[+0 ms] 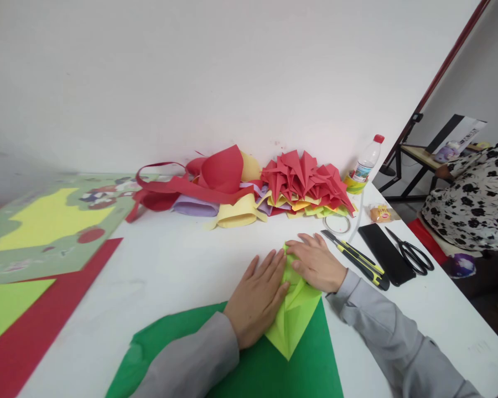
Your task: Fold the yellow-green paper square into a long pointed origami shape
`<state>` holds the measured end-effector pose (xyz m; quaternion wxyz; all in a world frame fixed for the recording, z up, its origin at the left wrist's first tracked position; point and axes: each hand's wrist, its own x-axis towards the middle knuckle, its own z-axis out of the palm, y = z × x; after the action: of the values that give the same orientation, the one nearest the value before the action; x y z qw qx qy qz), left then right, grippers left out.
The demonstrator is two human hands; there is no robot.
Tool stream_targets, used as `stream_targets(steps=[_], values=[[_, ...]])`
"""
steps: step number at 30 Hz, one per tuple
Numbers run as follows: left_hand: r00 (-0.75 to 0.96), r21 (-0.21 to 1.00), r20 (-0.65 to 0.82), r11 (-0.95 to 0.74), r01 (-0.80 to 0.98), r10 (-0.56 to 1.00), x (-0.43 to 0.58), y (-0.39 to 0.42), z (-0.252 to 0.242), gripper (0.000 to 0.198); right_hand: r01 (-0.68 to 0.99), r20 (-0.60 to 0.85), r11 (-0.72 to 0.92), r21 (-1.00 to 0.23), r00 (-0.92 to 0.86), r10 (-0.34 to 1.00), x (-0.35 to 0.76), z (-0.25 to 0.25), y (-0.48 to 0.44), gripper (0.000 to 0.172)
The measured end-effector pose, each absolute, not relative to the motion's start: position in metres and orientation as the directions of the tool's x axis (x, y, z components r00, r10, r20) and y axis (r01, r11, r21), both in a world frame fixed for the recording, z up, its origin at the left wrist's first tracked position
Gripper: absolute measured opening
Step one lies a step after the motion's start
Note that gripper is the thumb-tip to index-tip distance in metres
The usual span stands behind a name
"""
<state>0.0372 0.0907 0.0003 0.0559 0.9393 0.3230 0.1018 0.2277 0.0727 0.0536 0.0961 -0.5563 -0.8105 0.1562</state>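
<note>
A lime-green folded paper [290, 326] with crease lines lies on the table, its lower point over a dark green sheet [311, 365]. My left hand [257, 298] rests flat along the paper's left side, fingers stretched out and pressing it down. At the paper's top end, my right hand [317, 262] has its thumb and fingers bent onto the upper edge, gripping it. My fingers hide part of the upper folds.
Behind are red folded paper pieces [301, 177], a red paper strip [191, 188], a bottle [367, 160] and a tape roll [336, 223]. To the right lie a utility knife [359, 260], a black case [385, 254] and scissors [413, 254]. A person [473, 199] is beyond the table.
</note>
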Motion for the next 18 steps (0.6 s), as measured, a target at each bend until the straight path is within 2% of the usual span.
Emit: stream_targets(steps=[11, 18], values=[[0.765, 0.173, 0.116, -0.771, 0.613, 0.634, 0.039, 0.088, 0.005, 0.053, 0.885, 0.031, 0.270, -0.378, -0.279, 0.960, 0.233, 0.045, 0.078, 0.045], [0.761, 0.171, 0.127, -0.770, 0.614, 0.636, 0.041, 0.088, 0.006, 0.054, 0.916, -0.066, 0.259, -0.305, -0.291, 0.954, 0.234, 0.049, 0.084, 0.046]])
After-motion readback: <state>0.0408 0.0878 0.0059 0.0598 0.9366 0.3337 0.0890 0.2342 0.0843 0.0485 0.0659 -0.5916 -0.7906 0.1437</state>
